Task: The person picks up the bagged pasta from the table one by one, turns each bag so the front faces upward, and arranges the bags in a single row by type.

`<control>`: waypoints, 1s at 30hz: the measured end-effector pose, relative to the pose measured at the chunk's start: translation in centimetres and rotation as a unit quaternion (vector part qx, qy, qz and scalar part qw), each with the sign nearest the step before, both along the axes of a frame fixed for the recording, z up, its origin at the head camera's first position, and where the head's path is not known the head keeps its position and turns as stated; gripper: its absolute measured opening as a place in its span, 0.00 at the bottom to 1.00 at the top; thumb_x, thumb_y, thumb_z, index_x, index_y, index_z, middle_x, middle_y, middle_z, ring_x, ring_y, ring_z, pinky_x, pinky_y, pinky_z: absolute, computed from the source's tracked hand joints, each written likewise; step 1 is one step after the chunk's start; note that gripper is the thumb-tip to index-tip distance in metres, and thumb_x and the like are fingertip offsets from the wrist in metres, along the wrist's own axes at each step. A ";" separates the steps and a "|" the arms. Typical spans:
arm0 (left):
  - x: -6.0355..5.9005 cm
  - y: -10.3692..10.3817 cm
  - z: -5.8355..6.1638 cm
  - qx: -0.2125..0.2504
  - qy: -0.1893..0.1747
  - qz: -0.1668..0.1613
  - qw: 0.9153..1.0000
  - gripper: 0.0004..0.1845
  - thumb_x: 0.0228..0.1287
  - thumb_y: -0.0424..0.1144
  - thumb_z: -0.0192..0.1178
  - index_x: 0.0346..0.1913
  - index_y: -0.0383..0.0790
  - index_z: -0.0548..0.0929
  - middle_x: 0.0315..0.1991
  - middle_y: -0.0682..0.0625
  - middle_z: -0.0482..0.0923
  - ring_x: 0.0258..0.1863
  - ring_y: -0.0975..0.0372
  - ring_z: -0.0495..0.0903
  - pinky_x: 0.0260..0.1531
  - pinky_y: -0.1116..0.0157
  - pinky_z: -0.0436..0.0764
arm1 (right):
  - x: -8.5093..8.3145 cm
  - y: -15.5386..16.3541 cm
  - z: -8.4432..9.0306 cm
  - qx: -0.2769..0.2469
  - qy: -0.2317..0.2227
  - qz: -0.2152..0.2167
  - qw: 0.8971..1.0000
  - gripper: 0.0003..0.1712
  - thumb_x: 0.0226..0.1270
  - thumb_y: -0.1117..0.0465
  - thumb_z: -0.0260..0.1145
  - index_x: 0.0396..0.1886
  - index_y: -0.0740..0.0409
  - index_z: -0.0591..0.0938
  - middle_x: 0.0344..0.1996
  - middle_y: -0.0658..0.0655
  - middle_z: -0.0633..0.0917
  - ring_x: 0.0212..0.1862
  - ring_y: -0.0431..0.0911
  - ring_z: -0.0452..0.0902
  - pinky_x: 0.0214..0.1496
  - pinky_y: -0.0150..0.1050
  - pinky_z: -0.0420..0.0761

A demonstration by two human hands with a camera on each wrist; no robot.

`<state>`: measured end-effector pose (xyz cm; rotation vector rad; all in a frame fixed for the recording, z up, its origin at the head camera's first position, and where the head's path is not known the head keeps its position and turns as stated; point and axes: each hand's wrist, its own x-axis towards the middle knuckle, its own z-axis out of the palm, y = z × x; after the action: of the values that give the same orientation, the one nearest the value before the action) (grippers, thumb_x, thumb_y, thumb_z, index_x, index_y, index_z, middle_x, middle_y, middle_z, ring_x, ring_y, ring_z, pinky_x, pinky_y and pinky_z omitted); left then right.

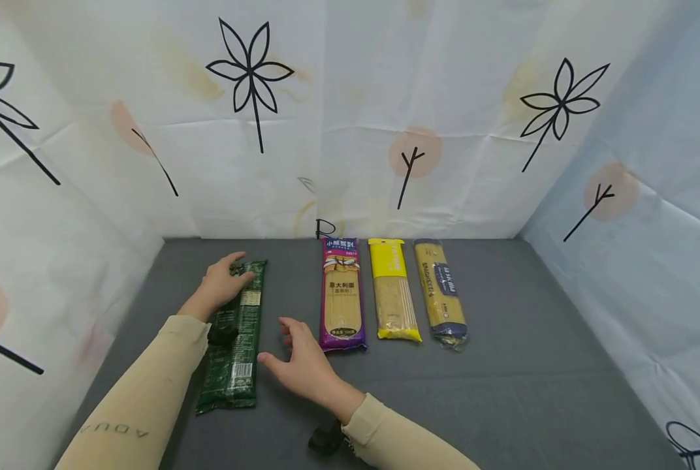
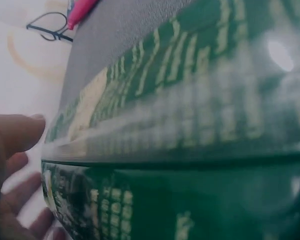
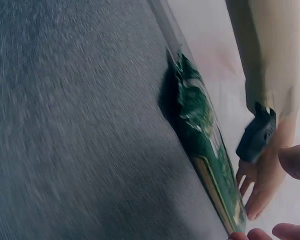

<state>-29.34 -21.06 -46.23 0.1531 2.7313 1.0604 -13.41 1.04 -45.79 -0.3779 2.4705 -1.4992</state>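
Observation:
A long green packet (image 1: 245, 346) with small printing and a barcode lies on the grey table at the left. My left hand (image 1: 222, 285) is over its upper part, fingers spread; whether they touch it is unclear. In the left wrist view the green packet (image 2: 200, 100) fills most of the picture, with the thumb and fingers at its far end. My right hand (image 1: 310, 367) hovers between this packet and the purple spaghetti packet (image 1: 343, 300), thumb and fingers apart and holding nothing. The right wrist view shows the green packet (image 3: 207, 135) side-on.
Right of the purple packet lie a yellow-topped noodle packet (image 1: 394, 294) and a spaghetti packet with a blue label (image 1: 441, 294), side by side on the grey table (image 1: 503, 405). White patterned cloth (image 1: 350, 98) hangs behind and along both sides.

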 end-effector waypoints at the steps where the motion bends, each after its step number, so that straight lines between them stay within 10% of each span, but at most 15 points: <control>1: -0.1 -0.1 -0.2 -0.005 -0.004 -0.005 1.000 0.37 0.72 0.47 0.54 0.76 0.39 0.53 0.73 0.30 0.47 0.68 0.31 0.43 0.56 0.31 0.56 | 0.1 -0.2 -0.1 0.003 -0.003 0.004 1.000 0.42 0.65 0.38 0.63 0.73 0.47 0.61 0.60 0.54 0.71 0.57 0.45 0.71 0.52 0.40 0.76; 30: 0.9 1.1 0.5 -0.073 -0.016 -0.001 0.997 0.29 0.73 0.46 0.54 0.68 0.30 0.67 0.67 0.21 0.48 0.62 0.29 0.54 0.53 0.37 0.66 | 0.3 -1.3 -1.4 0.082 -0.044 0.070 0.993 0.49 0.59 0.42 0.70 0.73 0.56 0.60 0.55 0.53 0.70 0.49 0.38 0.72 0.46 0.33 0.77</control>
<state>-28.47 -19.98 -45.76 0.1162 2.7666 0.8506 -13.15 -0.22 -47.17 -0.4357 2.4211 -1.2231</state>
